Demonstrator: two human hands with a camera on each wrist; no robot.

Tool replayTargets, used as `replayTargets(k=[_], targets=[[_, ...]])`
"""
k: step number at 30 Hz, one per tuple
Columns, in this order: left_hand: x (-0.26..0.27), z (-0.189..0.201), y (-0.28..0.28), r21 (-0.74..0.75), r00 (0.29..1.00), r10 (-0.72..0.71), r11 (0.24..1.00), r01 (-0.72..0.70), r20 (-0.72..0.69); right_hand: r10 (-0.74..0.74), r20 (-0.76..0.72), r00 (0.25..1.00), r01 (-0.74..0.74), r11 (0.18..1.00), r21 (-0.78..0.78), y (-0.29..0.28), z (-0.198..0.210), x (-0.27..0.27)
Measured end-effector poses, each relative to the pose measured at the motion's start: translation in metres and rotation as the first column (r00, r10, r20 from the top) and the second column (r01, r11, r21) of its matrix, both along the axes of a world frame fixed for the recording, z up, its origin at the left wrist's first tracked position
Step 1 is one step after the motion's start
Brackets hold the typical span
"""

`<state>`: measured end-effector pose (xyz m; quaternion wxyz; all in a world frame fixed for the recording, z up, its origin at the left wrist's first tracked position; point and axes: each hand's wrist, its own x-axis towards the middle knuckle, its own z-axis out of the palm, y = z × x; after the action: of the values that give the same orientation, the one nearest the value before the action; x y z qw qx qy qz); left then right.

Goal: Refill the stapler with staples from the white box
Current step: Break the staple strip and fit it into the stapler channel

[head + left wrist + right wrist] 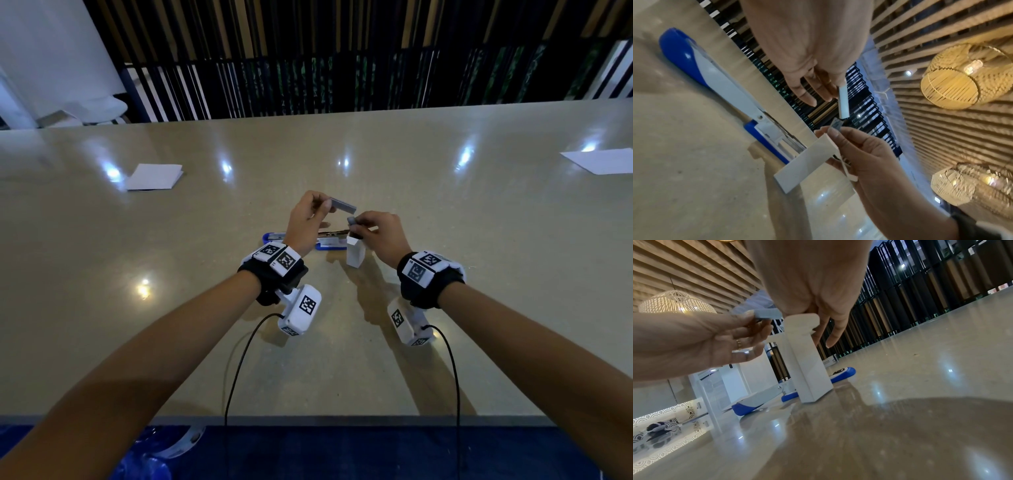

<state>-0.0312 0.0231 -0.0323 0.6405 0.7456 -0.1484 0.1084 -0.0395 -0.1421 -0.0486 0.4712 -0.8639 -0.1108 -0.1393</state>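
**A:** Standing nearest on the desk [445, 222]: the white box [355, 253], upright on its end with the flap open at the top, just right of centre. Upright probably so the strips lift straight out and nothing spills.

**B:** Which hand is on it?

**A:** Right hand [376, 230]. Its fingers are curled at the mouth of the box, thumb and forefinger pinching a short grey piece [352, 220], which looks like a second bit of staples. Whether the other fingers brace the box I can't tell; the right wrist view shows one finger hanging down behind it.

**B:** Left?

**A:** Left hand [308, 214] is raised, a bit farther and to the left, pinching a staple strip [343, 204] by one end between thumb and forefinger. The free end points right, toward the right hand, just apart from the grey piece. Holding it by the end leaves the length clear to lay into the channel.

**B:** Stapler ready?

**A:** Stapler [329, 242] lies just behind the box, hinged wide open and flat: blue top arm off to the left, base and metal magazine to the right, partly hidden by both hands. Opened flat, I'd guess, so the magazine faces up for loading. No staples visible in it from here.

**B:** Anything farther out?

**A:** Folded paper [154, 176] far left, a sheet [599, 161] far right. Both well apart from the work.
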Motion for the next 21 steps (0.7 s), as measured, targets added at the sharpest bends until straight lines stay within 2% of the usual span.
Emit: replayTargets(k=[6,9,13,16,18,21], targets=[[0.002,0.005,-0.002,-0.271,0.976,0.097,0.951,-0.149,-0.195,-0.014,-0.027,1.000,0.014,1.000,0.002,0.000,0.004,0.000],[0.005,0.006,-0.001,-0.284,0.954,0.079,0.945,-0.164,-0.288,-0.013,-0.014,1.000,0.013,0.999,0.049,-0.001,0.004,-0.001],[0.003,0.001,-0.002,-0.160,0.924,0.062,0.978,-0.131,-0.378,-0.001,0.028,1.000,-0.001,0.997,0.075,-0.004,0.006,-0.002],[-0.002,-0.005,-0.004,0.103,0.945,0.073,0.994,-0.042,-0.320,0.010,0.061,0.998,-0.015,0.998,0.066,-0.006,0.008,-0.002],[-0.005,-0.009,-0.007,0.264,0.964,0.012,0.963,0.060,-0.266,0.014,0.071,0.997,-0.019,0.997,0.071,-0.007,0.010,-0.002],[-0.011,-0.007,-0.010,0.357,0.942,-0.118,0.905,0.232,-0.314,0.012,0.106,0.994,-0.023,0.995,0.097,-0.010,0.011,-0.002]])
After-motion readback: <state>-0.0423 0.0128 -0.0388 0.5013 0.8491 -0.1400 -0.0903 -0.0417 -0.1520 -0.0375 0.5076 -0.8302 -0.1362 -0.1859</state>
